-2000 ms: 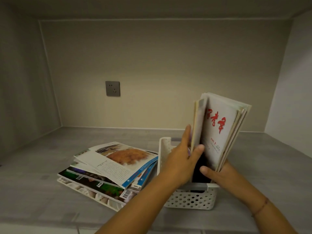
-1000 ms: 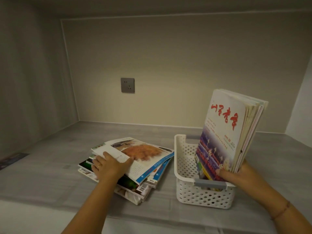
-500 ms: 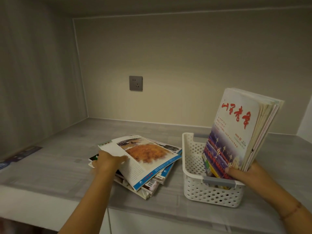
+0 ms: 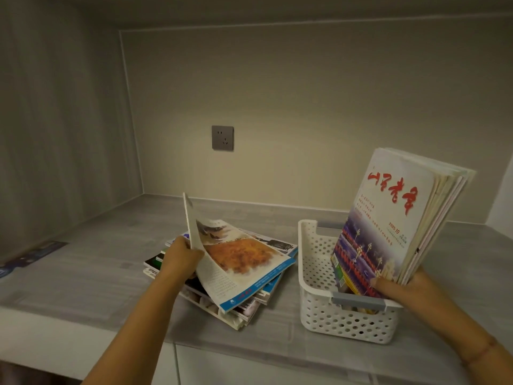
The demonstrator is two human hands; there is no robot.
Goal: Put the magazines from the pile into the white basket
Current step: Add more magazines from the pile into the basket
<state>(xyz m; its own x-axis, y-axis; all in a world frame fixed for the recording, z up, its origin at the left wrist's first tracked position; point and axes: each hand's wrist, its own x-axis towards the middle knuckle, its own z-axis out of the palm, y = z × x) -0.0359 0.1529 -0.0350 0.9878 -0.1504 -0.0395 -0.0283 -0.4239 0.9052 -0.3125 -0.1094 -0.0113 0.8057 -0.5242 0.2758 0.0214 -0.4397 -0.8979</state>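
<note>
Magazines in the pile (image 4: 236,298) sit on the grey counter (image 4: 97,262), left of the basket. Left hand (image 4: 181,258) has fingers closed on the top magazine (image 4: 238,262), its left edge tipped up, right edge resting on the pile. White basket (image 4: 319,304) stands just beside, w/ upright magazines (image 4: 394,218) leaning right; right hand (image 4: 402,286) grips their lower edge, thumb on the front cover.

top magazine (image 4: 236,257) curling up off the pile (image 4: 222,290); more magazines (image 4: 388,226) stand tilted in the white basket (image 4: 347,320).
</note>
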